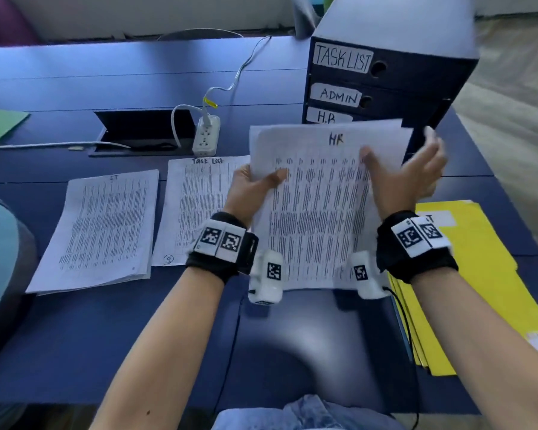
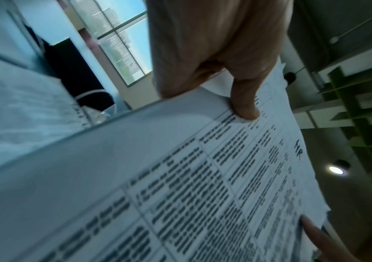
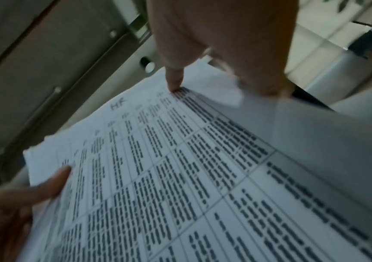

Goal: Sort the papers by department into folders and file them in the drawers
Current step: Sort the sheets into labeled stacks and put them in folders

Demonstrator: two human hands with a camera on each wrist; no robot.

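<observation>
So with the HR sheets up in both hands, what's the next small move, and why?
Probably lower the HR stack toward the yellow folders on the right. The left hand pinches its left edge and the right hand its right edge, clear of the table, while the IT pile and Task List pile already lie sorted; these sheets are not in a folder yet.

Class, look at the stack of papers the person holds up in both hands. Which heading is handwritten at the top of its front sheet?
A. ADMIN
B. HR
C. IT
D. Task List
B: the held stack shows "HR" handwritten at its top, gripped by the left hand and right hand.
</observation>
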